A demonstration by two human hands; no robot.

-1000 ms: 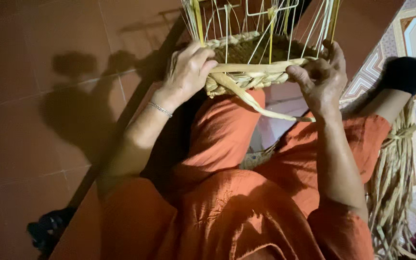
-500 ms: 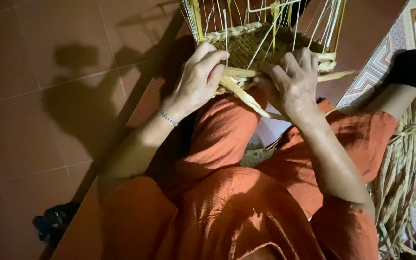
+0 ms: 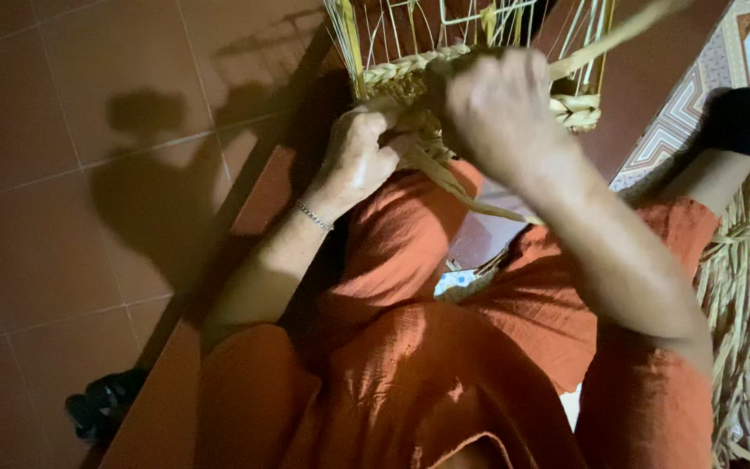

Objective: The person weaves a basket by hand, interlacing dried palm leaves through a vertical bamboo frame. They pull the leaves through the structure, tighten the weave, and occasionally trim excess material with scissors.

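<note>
Down at the bottom, orange trousers [image 3: 410,382] fill the lap, knees apart, and a scrap of pale paper [image 3: 457,282] peeks from the gap between the legs. Up from there, the left hand [image 3: 362,161], thin bracelet [image 3: 314,215] at the wrist, closes its fingers around a flat straw strand [image 3: 470,195] just under the basket's lower edge, pinning it tight. The right hand [image 3: 496,108] sits higher and a shade blurred (it looks mid-pull), clamped on the same strand where it runs up and out to the top right. And there is the basket [image 3: 410,74], propped on the knees against both hands: a few woven rows circle the base, thick and plaited, finished as far as I can judge. Above them the pale wire uprights [image 3: 470,13] stand bare, so the walls are barely begun and most of the weaving is left. Off to the right, a bundle of dry straw [image 3: 735,295] lies waiting beside the leg, plenty of stock. Beyond, brown floor tiles [image 3: 71,174] carry the shadows, and a dark sandal [image 3: 101,408] rests at lower left.
</note>
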